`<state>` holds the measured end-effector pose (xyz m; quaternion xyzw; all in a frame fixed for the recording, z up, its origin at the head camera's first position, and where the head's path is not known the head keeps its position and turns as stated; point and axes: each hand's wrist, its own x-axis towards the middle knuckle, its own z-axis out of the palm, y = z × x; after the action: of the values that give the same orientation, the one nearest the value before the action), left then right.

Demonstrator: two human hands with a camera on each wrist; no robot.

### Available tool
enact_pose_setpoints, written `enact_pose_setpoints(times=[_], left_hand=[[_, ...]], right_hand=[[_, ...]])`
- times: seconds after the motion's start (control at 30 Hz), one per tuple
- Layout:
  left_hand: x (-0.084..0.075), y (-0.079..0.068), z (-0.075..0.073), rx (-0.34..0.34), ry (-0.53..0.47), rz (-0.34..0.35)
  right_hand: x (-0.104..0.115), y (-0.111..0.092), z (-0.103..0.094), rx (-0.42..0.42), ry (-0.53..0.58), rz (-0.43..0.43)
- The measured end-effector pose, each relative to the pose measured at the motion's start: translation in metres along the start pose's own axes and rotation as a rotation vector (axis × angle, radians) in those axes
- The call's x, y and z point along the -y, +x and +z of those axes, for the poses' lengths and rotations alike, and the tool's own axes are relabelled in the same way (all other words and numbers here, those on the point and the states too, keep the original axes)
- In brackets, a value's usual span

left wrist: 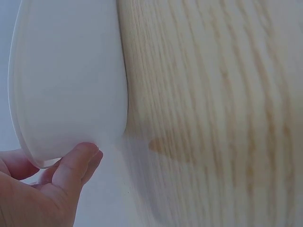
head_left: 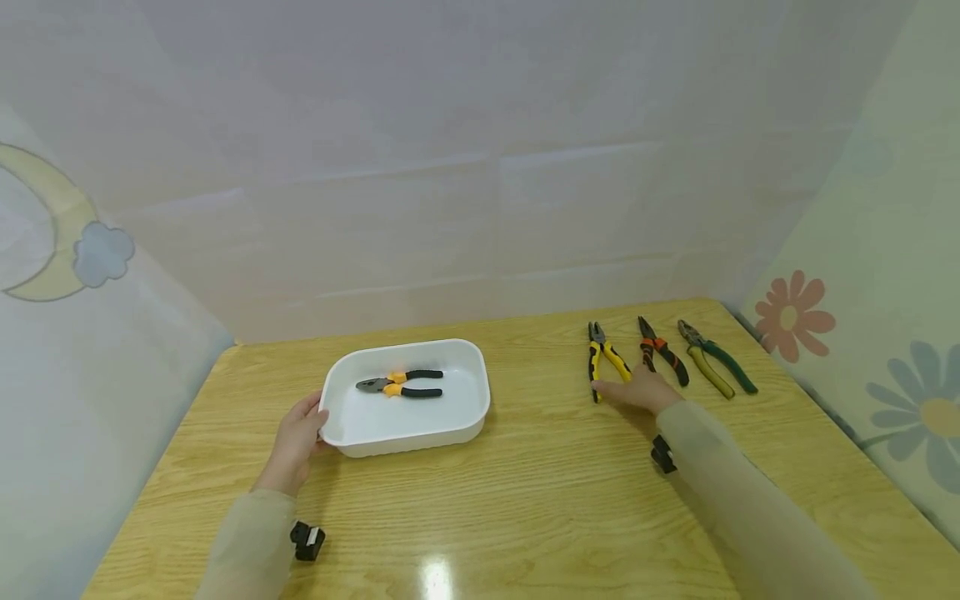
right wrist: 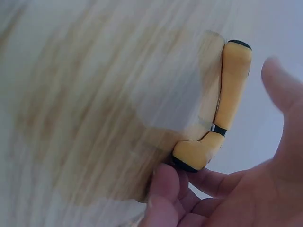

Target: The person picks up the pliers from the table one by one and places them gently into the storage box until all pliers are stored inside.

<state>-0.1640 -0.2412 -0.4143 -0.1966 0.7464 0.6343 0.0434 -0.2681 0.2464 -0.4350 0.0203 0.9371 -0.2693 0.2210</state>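
My left hand point(head_left: 295, 431) pinches the left end of the white tray point(head_left: 459, 410) holding orange-and-black pliers point(head_left: 393, 384); well apart, my right hand point(head_left: 639, 390), thumb spread, reaches the yellow-and-black pliers point(head_left: 595, 358) on the table point(head_left: 525, 500).

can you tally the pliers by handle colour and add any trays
orange-and-black pliers: 1
yellow-and-black pliers: 1
red-and-black pliers: 1
green-and-yellow pliers: 1
white tray: 1
total: 5 (4 pliers, 1 tray)
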Motion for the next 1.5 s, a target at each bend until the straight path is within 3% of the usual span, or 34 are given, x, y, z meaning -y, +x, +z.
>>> enact_pose_setpoints(times=[0.23,0.63,0.87,1.17,1.33,1.5], left_hand=[[0.002,0.001,-0.001,0.0,-0.004,-0.002],[0.002,0.001,-0.001,0.004,0.004,-0.001],[0.001,-0.002,-0.001,0.007,0.011,0.005],[0.001,-0.002,-0.003,-0.002,0.017,0.002],[0.002,-0.002,-0.003,0.004,0.013,0.004],[0.003,-0.001,-0.003,0.007,0.015,0.01]], right_hand=[[0.002,0.001,0.005,-0.022,-0.067,0.022],[0.004,0.0,0.009,-0.044,0.043,-0.007],[0.001,0.002,0.01,-0.052,0.202,-0.021],[-0.006,0.014,0.01,-0.176,0.4,0.001],[-0.006,0.014,0.011,-0.148,0.499,0.018],[-0.001,0.007,0.01,-0.044,0.706,0.047]])
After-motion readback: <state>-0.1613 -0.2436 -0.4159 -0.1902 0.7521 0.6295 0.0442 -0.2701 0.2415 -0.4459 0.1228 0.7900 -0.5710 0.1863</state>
